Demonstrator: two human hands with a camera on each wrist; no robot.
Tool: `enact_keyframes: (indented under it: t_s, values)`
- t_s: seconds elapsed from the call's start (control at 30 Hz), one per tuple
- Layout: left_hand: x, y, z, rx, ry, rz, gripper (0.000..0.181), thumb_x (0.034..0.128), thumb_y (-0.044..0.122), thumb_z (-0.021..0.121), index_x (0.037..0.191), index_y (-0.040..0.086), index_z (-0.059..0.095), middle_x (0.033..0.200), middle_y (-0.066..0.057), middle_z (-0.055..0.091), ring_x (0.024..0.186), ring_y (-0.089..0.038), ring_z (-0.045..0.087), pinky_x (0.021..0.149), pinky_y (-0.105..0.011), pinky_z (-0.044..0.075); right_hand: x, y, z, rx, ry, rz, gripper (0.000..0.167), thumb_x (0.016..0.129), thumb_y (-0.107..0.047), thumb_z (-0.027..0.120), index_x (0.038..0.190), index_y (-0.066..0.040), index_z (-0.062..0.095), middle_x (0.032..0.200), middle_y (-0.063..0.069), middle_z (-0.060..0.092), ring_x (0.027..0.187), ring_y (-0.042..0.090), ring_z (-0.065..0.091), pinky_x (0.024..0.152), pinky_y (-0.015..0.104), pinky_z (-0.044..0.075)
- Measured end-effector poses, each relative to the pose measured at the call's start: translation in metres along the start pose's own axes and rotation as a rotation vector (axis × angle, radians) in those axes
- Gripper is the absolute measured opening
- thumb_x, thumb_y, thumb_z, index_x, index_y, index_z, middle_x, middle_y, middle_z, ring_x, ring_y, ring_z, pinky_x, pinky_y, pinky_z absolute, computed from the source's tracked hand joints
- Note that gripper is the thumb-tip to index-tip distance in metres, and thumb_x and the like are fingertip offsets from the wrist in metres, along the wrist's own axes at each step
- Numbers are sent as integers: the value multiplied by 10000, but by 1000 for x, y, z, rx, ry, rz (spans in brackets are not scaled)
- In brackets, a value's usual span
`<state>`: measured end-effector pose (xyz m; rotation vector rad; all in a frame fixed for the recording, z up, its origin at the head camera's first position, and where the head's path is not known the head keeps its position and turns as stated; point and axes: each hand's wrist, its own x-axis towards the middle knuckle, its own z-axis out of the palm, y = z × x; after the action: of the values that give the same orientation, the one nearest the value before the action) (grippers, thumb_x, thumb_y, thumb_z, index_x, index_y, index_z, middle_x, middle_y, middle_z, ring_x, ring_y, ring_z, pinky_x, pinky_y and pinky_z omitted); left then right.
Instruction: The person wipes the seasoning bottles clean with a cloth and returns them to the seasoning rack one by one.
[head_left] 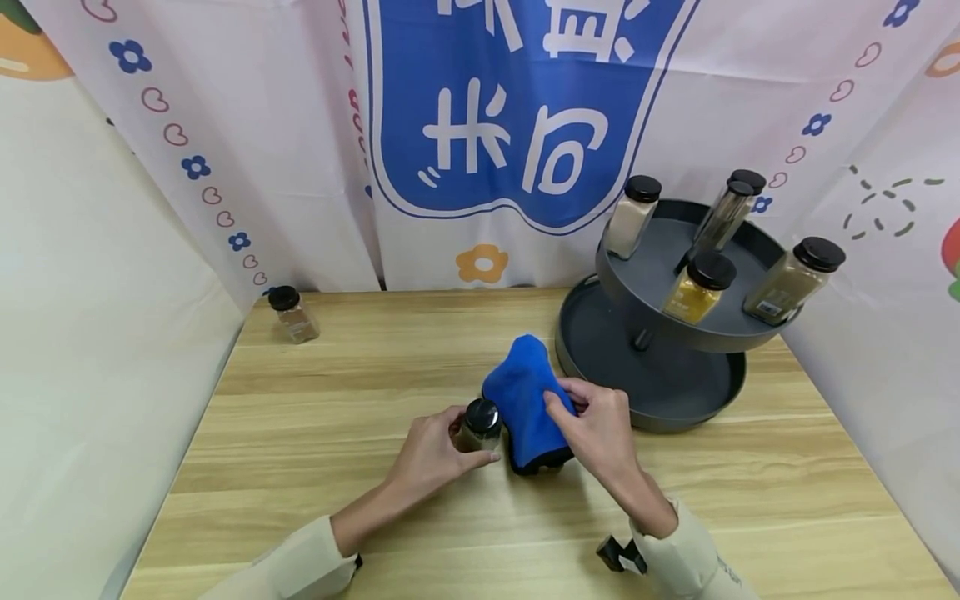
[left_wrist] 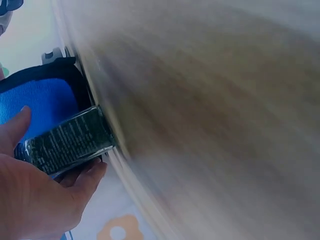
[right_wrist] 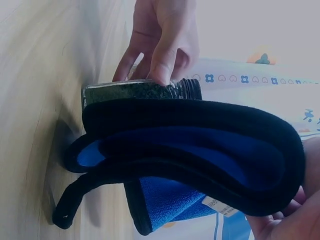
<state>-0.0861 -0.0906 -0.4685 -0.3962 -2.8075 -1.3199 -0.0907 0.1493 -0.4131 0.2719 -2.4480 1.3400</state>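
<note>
A glass jar with a black lid and dark green contents stands upright on the wooden table, and my left hand grips it from the left between thumb and fingers. In the left wrist view the jar shows printed text on its side. My right hand pinches a folded blue cloth with black edging, just right of the jar. The right wrist view shows the cloth hanging in folds with a white tag, covering part of the jar.
A two-tier dark grey round rack stands at the right; its upper tier holds several black-lidded jars, one with yellow contents. Another jar is at the table's back left. Printed cloth walls surround the table. A small black object lies by the right sleeve.
</note>
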Motion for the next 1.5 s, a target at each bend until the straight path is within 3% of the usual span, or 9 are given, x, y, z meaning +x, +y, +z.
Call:
enact_keyframes:
  t_s: [0.23,0.47,0.67,0.93,1.1,1.23,1.37,1.43,1.5]
  values:
    - [6,-1,9,-10,35,80,530,712,234,1010,1111,1,750,847,-17,734,645,-75,548,569,-201,434,-1,1,2,-8,8,-15,123,897,-34,800,1010,7,827,885,105,807,751,175,775,670,237,590]
    - [8,-5,9,-46,33,114,408,737,139,984,1056,3,770,903,-81,791,699,-120,645,622,-200,482,-2,1,3,-10,13,-20,129,888,-37,804,1003,17,825,878,103,806,740,168,770,668,193,571]
    - [9,0,-1,-49,-11,124,382,764,152,968,1048,-4,765,878,-64,783,681,-83,616,604,-191,474,-3,0,5,10,2,-20,116,891,-24,801,1001,7,826,877,95,808,729,150,768,664,177,566]
    - [16,22,-23,-21,-19,229,421,802,180,947,1111,-35,758,788,-69,730,538,20,399,502,-176,358,-10,-8,19,56,-39,-60,149,905,-29,797,1044,22,812,948,122,809,781,156,784,660,252,613]
    - [18,32,-31,-1,-20,240,485,806,181,944,1187,-46,748,731,-33,683,527,45,334,487,-176,306,-13,-11,25,32,-64,-46,127,898,-8,790,1019,21,811,860,93,803,665,62,721,590,187,561]
    - [18,35,-34,10,-36,236,475,812,186,941,1188,-35,751,825,-81,758,517,41,365,497,-178,350,-12,-16,22,100,-3,-76,146,891,24,791,1035,44,810,771,76,773,614,1,637,575,145,516]
    - [19,36,-35,29,-45,219,424,814,184,940,1140,-18,760,948,-132,797,542,33,442,561,-177,433,-12,-22,16,194,98,-165,191,882,52,794,1071,80,794,832,135,787,676,104,727,622,176,572]
    - [19,38,-35,36,-40,222,414,808,179,945,1123,-15,761,923,-118,794,538,25,441,558,-179,428,-11,-22,15,161,98,-180,188,881,44,795,1065,80,794,894,160,799,708,143,758,637,207,592]
    - [20,41,-36,35,-34,237,425,803,173,947,1127,-25,758,905,-113,787,529,25,435,536,-182,419,-10,-21,15,84,47,-146,166,887,19,789,1048,59,804,876,141,799,662,103,734,614,192,577]
